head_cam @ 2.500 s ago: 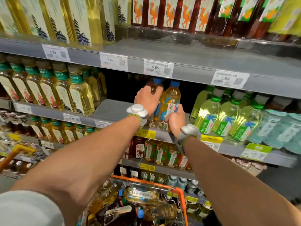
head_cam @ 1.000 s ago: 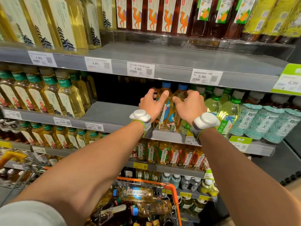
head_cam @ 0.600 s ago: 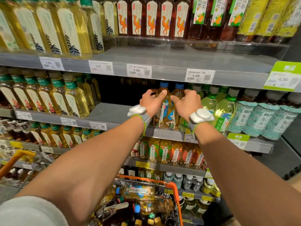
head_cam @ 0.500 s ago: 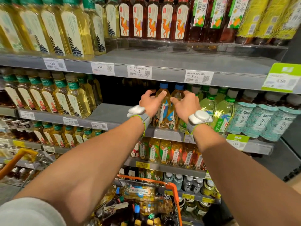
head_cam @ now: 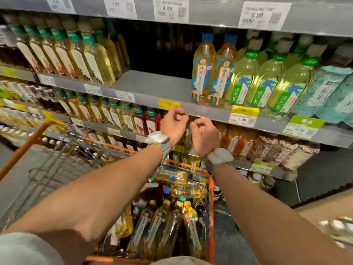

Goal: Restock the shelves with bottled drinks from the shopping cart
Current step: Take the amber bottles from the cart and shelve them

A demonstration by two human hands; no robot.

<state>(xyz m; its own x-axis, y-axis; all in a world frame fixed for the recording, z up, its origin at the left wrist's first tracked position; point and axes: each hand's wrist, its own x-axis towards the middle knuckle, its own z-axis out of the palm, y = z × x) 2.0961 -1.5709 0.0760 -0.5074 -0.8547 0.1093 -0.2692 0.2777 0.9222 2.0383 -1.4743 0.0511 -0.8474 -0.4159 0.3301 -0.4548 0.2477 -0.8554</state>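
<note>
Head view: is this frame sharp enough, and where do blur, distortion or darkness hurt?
Head view: motion blur smears the price tags, the left hand and right hand; the lower right corner is an unreadable streak; the blue-capped bottles read fairly well; the wide lens slants the shelf; the gap behind its bare stretch is black.

Two amber bottles (head_cam: 213, 68) carry blue caps and blue-and-white illustrated labels; the neighbouring bottles (head_cam: 267, 79) are pale green; the cart (head_cam: 211, 188) rim is orange; the shelf (head_cam: 152, 85) is grey.

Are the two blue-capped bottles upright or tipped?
Upright: the blue-capped yellow plastic bottles stand on their bases, caps up, on the grey shelf.
</note>
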